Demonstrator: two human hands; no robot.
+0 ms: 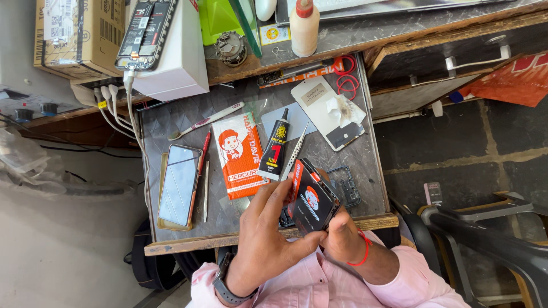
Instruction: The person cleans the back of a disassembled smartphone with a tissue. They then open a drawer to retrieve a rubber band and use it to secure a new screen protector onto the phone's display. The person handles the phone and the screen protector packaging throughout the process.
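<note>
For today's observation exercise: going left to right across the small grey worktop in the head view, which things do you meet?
Phone lying flat → red pen → orange packet → black glue tube → tweezers → white card with adhesive strip.

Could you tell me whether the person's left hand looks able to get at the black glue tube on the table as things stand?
Probably not at once: the left hand is busy gripping the phone. The black glue tube lies uncovered just beyond it.
</note>
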